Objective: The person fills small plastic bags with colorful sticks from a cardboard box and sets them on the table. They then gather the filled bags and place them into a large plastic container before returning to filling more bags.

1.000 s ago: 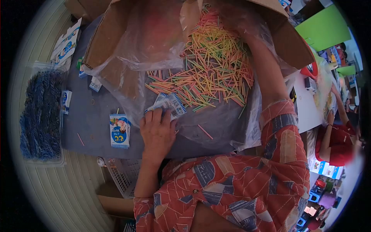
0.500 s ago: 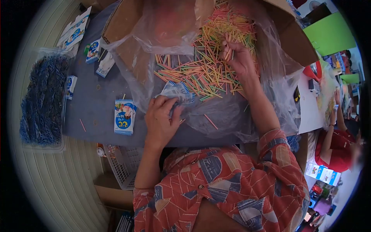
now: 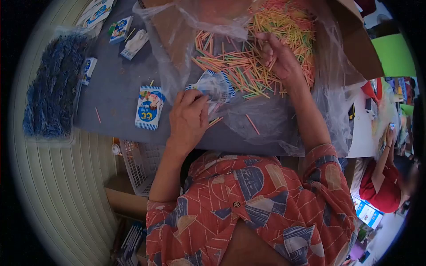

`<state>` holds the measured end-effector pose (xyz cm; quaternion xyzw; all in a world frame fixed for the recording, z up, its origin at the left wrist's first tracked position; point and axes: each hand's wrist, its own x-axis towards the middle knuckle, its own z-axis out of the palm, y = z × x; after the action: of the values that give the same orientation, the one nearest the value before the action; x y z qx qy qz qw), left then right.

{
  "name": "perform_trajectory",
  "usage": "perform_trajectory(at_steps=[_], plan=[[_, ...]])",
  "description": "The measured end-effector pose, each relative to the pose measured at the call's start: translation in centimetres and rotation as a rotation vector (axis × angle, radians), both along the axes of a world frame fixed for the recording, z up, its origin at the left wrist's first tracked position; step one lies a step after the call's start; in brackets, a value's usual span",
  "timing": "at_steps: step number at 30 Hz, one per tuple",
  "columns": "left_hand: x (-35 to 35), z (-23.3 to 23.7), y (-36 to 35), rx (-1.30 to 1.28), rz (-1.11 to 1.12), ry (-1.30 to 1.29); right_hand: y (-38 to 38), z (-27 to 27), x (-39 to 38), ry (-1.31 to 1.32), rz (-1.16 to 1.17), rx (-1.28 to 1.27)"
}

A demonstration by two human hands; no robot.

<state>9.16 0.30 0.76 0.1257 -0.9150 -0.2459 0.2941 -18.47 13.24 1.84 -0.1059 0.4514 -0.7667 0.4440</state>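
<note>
Head view: The left hand (image 3: 188,119) has its fingers together, clamped on the near-left end of a striped packet (image 3: 215,86). The packet's long axis runs roughly left to right, its striped end facing right toward the pile of colored sticks (image 3: 235,66). The right hand (image 3: 282,60) is above the pile, its fingers curled and partly together; whether sticks are gripped cannot be told. From the right fingers, the packet lies to the left and nearer the body; the left hand is the closer one, in contact with it.

A printed packet (image 3: 150,108) lies on the tabletop (image 3: 115,88), left of the left hand. It shows two large yellow characters, resembling "33", on a blue oval. The small box (image 3: 120,29) at far left carries blue-and-white print, too small to read.
</note>
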Motion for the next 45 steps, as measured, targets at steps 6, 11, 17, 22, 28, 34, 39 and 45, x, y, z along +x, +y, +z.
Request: perform_trajectory(at_steps=[6,11,17,22,28,34,39,45], plan=[[-0.2,-0.8,-1.1,0.563,-0.066,0.133,1.0,2.9,4.2,-0.056,0.186,-0.487],[-2.0,-0.8,0.6,0.763,-0.164,0.307,-1.7,5.2,9.8,0.278,0.015,-0.482],[-3.2,-0.6,1.6,0.857,-0.194,0.390,-1.4,5.4,10.1,0.744,0.076,-0.171],[-3.9,-0.6,2.1,0.852,-0.231,0.381,-0.6,4.9,9.4,0.704,0.144,-0.061],[-3.9,0.5,2.8,1.366,-0.204,0.265,-0.3,4.6,9.6,0.663,-0.019,-0.343],[-4.0,-1.0,3.0,1.172,-0.285,0.352,0.2,5.0,8.9,0.841,0.238,-0.191],[-4.6,-1.0,2.3,1.054,-0.322,0.402,-0.9,4.5,7.9,0.929,0.365,-0.300],[-5.4,-0.5,2.9,1.220,-0.342,0.419,-0.6,7.1,9.7,0.764,0.078,-0.099]])
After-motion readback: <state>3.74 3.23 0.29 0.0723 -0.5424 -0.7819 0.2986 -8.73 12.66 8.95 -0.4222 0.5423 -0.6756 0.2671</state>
